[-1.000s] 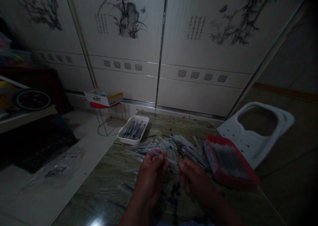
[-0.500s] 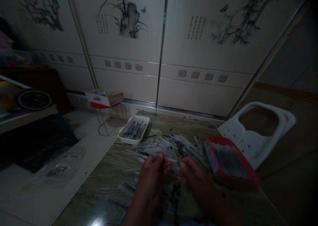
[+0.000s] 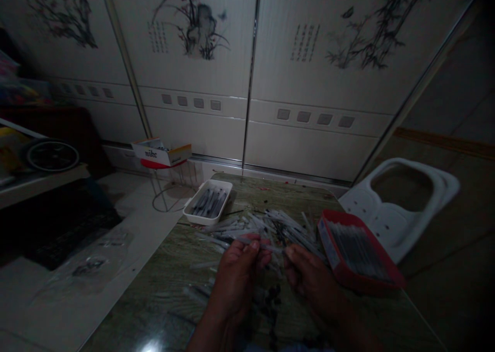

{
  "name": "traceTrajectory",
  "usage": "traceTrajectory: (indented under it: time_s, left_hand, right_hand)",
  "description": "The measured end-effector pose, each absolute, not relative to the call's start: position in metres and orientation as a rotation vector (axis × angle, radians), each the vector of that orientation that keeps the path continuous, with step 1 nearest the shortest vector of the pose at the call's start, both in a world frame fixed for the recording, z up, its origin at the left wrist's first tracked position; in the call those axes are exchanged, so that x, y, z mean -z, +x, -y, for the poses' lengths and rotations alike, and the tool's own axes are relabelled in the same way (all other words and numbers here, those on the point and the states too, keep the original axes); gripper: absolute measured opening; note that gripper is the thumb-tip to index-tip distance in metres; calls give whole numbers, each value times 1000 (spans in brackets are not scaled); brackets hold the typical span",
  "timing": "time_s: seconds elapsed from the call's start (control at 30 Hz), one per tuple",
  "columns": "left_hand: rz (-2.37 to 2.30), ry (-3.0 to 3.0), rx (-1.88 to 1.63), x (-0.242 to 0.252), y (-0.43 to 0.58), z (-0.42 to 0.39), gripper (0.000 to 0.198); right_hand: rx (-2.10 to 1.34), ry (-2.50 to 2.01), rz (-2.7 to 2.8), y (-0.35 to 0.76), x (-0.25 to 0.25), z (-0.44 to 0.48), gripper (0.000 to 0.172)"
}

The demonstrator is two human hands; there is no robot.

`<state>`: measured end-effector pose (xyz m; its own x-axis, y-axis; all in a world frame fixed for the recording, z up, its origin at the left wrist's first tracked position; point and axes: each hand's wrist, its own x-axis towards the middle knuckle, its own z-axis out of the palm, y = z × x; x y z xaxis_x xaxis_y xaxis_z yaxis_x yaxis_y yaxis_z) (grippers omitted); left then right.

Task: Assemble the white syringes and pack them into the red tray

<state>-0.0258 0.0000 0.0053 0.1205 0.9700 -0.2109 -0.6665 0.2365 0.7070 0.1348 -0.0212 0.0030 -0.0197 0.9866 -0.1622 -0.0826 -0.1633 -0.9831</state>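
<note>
Pretty dim room, tbh. Most of the background is taken up by pale sliding doors (image 3: 317, 89) printed with ink-style plants, and light tiles are laid on the floor (image 3: 127, 192). A wood-grain table (image 3: 154, 290) is set in front, with some glare caught on its near left part.

A loose pile of clear pen tubes (image 3: 222, 225) is spread across the middle, right behind the hands, with small black pieces (image 3: 274, 294) scattered nearer. A white tray (image 3: 204, 220) of pens is parked at the far left edge, and a red tray (image 3: 338, 272), packed with tubes, sits close to the right hand (image 3: 307, 272). Past that, a white chair (image 3: 358, 202) is wedged by the table. Over left, an open box (image 3: 154, 155) is propped on a red-topped stool (image 3: 149, 163).

One tube (image 3: 270, 248) is held over the pile, gripped by the left hand (image 3: 242, 261) between thumb and fingers. The right fingers are curled closed by its other end; what's pinched there can't be told. Part of the tabletop is blocked by both forearms.
</note>
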Motion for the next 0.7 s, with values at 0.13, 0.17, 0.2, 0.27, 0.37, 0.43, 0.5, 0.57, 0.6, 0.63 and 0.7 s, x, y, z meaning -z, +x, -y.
traceTrajectory:
  time_s: [0.13,0.17,0.2,0.27,0.37,0.43,0.5,0.57,0.6,0.63,0.7]
  left_hand:
    - [-781,497,-1263,-5,-22,0,28]
    - [-790,495,-1257,-5,-21,0,28]
    - [-796,497,-1250,-4,-20,0,28]
    - [-799,520,-1236,-3,-19,0,29]
    - [-781,564,-1220,-2,-19,0,29]
    - [-749,577,-1201,-3,-20,2,30]
    - [-716,582,-1184,-4,-20,3,28]
    - [-717,573,-1186,-5,-20,3,25]
    - [-736,560,-1197,-6,-21,3,23]
    - [-762,544,-1213,-6,-21,3,23]
    - [-809,524,-1241,-5,-23,1,24]
  right_hand:
    - [-1371,-1219,1035,135,0,19,37]
    - [-1347,-1228,1076,136,1,19,38]
    - [-1322,-1243,1120,136,2,18,40]
    - [-1290,-1257,1178,137,3,18,43]
    - [-1337,-1227,1115,135,4,18,43]
    - [-1363,-1217,1079,133,4,19,43]
    - [-1349,-1255,1106,133,4,19,46]
    - [-1293,-1335,1154,137,2,17,49]
    - [-1251,-1380,1176,141,1,16,49]
    - [-1191,-1426,1201,145,0,15,48]
    - [-1013,-1510,1290,153,0,13,43]
